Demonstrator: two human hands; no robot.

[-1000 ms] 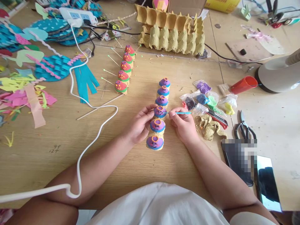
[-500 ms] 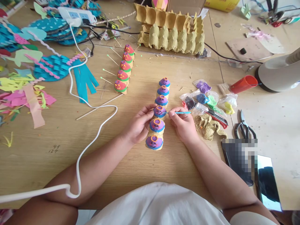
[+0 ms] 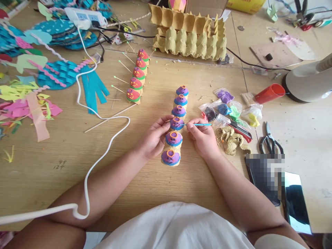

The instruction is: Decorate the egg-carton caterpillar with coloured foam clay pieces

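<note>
A strip of egg carton cups (image 3: 174, 148) runs away from me on the table, its several domes covered in purple clay with blue rims, orange rings and small faces. My left hand (image 3: 155, 136) grips the strip's left side, thumb and fingers closed at the fourth dome from the far end. In my right hand (image 3: 203, 136) a thin blue modelling tool (image 3: 199, 124) is pinched between thumb and fingers. Its tip points left and meets, or nearly meets, the face on that same dome. Exact contact is too small to tell.
A red-and-green decorated carton strip (image 3: 136, 83) with toothpicks stands farther back. Clay bags (image 3: 225, 95), torn carton scraps (image 3: 229, 140), a red utility knife (image 3: 241, 132) and scissors (image 3: 271, 140) lie to the right. A white cable (image 3: 114, 133) loops across the left; empty cartons (image 3: 192, 43) sit behind.
</note>
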